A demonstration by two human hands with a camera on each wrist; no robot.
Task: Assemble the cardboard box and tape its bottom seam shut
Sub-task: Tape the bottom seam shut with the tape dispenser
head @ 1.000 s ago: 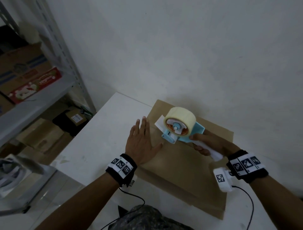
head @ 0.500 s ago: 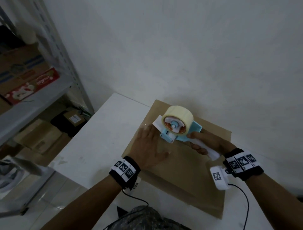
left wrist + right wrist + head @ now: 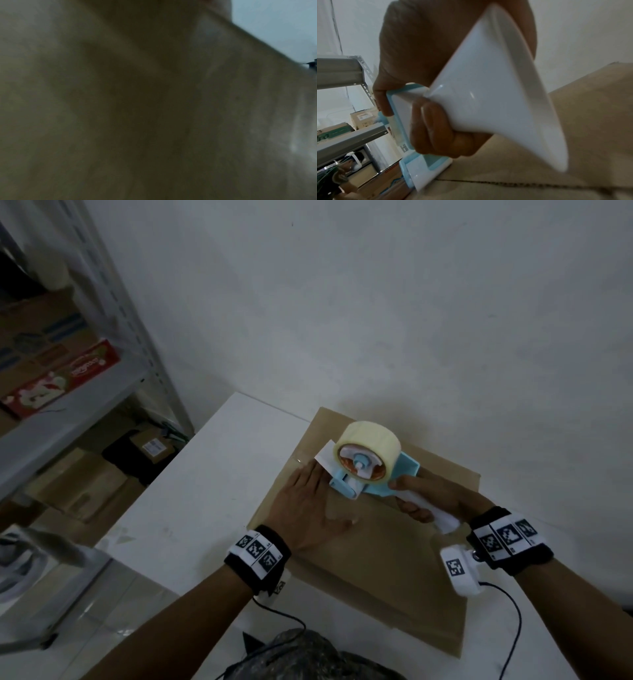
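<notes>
A brown cardboard box (image 3: 394, 559) stands on the white table (image 3: 205, 501) with its closed flaps facing up. My left hand (image 3: 308, 505) lies flat on the box's left part, fingers straight, next to the dispenser's roller. My right hand (image 3: 431, 498) grips the white handle of a blue tape dispenser (image 3: 366, 467) carrying a clear tape roll, its front end down on the box top. The right wrist view shows the fingers (image 3: 436, 128) wrapped round the white handle (image 3: 496, 94) above the flap seam (image 3: 522, 184). Blurred cardboard (image 3: 137, 108) fills the left wrist view.
A white wall rises right behind the table. A grey metal shelf (image 3: 68, 412) at the left holds cartons and a red box (image 3: 61, 378). More cartons (image 3: 75, 487) sit on the floor below. Cables trail from both wrist cameras at the table's near edge.
My left hand slid forward and right along the box top, ending close to the dispenser's front. The dispenser and right hand shifted slightly toward the left.
</notes>
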